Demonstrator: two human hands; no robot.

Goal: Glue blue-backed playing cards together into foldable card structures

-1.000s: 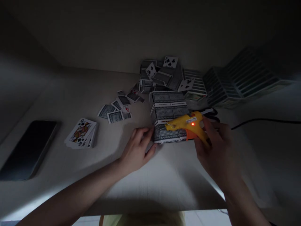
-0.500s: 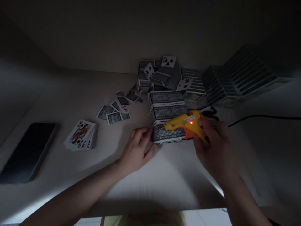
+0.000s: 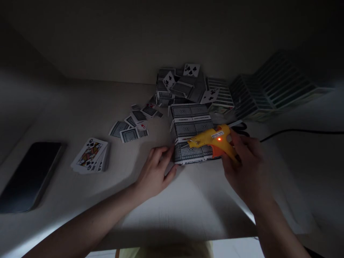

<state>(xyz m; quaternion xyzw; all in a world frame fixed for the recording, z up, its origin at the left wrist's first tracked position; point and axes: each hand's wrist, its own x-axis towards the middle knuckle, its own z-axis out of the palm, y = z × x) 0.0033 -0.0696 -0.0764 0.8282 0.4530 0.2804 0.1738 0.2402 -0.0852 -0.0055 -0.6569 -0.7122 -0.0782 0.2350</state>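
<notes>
A box-shaped block (image 3: 192, 127) built of grey-backed playing cards stands in front of me. My left hand (image 3: 156, 168) is at its near left corner, fingers bent and apart, fingertips against the left side and the thumb stretched toward the front edge. In my right hand (image 3: 245, 165) is a yellow hot glue gun (image 3: 209, 139) with an orange trigger and a lit red light. Its nozzle points left, over the near left part of the block's top. Whether glue is coming out I cannot tell.
Loose cards (image 3: 130, 134) lie left of the block. A card stack (image 3: 91, 156) and a phone (image 3: 30, 175) are farther left. Behind stands a card pile (image 3: 188, 86); striped card structures (image 3: 285, 86) are at the right. A black cord (image 3: 295, 131) runs right.
The glue gun has shifted very slightly to the right. The view has moved a little; my left hand stays at the block's corner.
</notes>
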